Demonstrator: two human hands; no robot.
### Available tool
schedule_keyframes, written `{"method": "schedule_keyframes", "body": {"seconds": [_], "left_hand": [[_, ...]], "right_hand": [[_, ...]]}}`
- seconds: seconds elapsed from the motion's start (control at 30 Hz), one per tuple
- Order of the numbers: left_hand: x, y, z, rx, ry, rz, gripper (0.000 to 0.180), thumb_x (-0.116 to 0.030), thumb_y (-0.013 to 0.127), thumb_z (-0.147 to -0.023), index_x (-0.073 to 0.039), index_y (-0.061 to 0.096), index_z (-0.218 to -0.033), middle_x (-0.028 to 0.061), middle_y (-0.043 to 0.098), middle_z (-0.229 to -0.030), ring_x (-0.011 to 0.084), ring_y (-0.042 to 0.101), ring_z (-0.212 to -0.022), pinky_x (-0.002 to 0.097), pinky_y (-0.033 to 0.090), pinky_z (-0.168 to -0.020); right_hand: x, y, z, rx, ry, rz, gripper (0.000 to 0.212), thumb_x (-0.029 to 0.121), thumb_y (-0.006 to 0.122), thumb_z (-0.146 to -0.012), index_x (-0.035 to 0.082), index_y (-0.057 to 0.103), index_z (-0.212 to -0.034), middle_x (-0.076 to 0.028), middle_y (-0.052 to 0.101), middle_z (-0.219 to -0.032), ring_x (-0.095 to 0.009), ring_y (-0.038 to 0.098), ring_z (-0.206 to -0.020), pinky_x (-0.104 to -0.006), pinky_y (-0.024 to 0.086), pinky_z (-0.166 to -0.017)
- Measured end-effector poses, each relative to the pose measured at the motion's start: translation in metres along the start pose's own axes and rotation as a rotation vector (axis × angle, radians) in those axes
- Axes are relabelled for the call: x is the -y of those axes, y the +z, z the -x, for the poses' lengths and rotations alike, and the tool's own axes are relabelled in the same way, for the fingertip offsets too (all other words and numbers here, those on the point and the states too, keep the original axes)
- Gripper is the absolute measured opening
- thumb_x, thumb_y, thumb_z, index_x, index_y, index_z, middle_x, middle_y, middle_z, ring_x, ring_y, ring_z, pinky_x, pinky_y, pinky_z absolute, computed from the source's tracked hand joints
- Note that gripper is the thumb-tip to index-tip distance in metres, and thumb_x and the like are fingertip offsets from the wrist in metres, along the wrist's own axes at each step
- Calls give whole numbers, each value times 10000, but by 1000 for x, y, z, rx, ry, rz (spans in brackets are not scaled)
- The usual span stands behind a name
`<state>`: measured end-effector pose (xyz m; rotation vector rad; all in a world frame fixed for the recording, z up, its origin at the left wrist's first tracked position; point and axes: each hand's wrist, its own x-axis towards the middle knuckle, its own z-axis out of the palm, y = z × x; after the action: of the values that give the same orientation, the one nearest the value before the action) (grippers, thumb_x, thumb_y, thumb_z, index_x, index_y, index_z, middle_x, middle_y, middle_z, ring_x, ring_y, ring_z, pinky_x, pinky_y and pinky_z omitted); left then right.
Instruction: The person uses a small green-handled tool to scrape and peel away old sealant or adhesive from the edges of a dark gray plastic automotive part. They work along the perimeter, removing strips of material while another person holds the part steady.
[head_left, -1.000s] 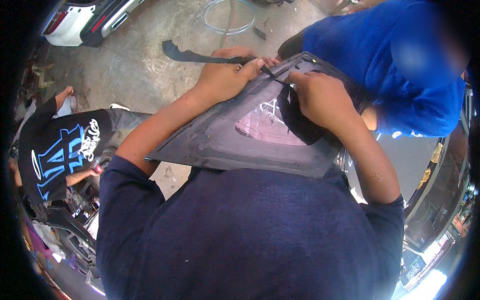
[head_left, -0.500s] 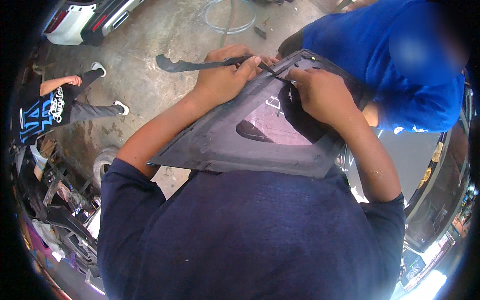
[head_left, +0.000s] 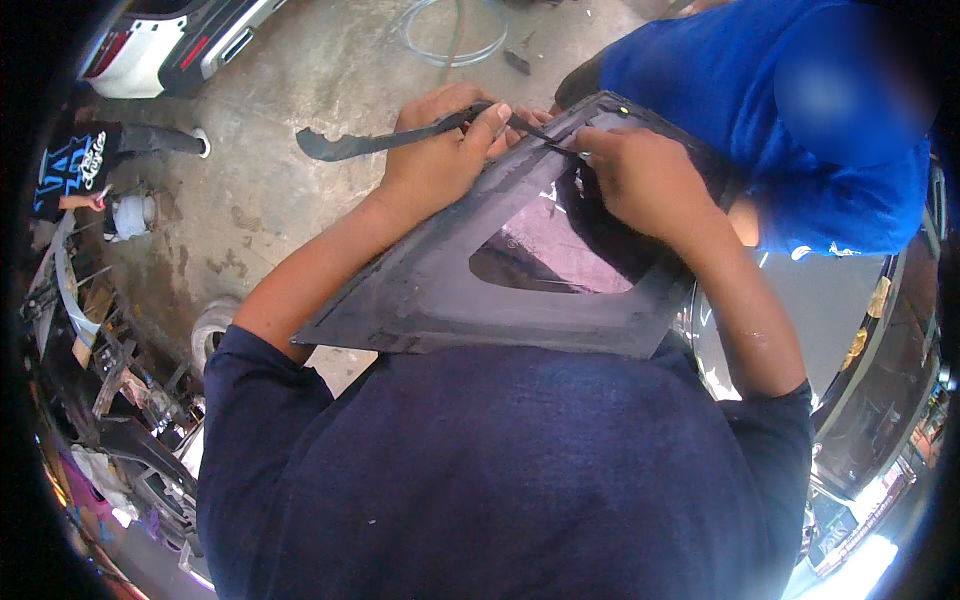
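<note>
In left hand (head_left: 432, 168), pinched by thumb and fingers: black strip (head_left: 360, 147), stretching lengthwise rightward over upper-left edge of window (head_left: 440, 312), toward right hand (head_left: 648, 188), nearer top corner, curled, grip too hidden to tell.

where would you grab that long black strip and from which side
I'd likely pinch the free end of the black strip, coming from the left: it is thin and ribbon-like, and that end sticks out past the left hand, whose thumb presses it nearer the triangular glass panel.
</note>
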<state>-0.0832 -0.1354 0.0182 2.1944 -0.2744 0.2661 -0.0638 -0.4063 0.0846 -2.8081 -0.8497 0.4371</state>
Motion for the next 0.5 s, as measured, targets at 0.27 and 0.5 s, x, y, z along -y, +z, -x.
{"method": "schedule_keyframes", "body": {"seconds": [0.27, 0.5], "left_hand": [[3, 4, 13, -65, -76, 45, 284, -283, 737, -1084, -4, 772, -1042, 177, 756, -931, 340, 740, -859, 455, 568, -788], [-4, -1, 0, -44, -51, 12, 305, -306, 743, -1104, -4, 782, -1082, 151, 754, -900, 276, 737, -835, 406, 566, -777]], "right_hand": [[-10, 4, 8, -24, 15, -1, 264, 130, 682, -1043, 143, 801, -1279, -218, 794, -1025, -456, 761, -1007, -562, 590, -886], [-17, 6, -2, -41, -23, -34, 338, 117, 654, -994, 179, 798, -1293, -224, 810, -1037, -454, 784, -1010, -571, 626, -857]]}}
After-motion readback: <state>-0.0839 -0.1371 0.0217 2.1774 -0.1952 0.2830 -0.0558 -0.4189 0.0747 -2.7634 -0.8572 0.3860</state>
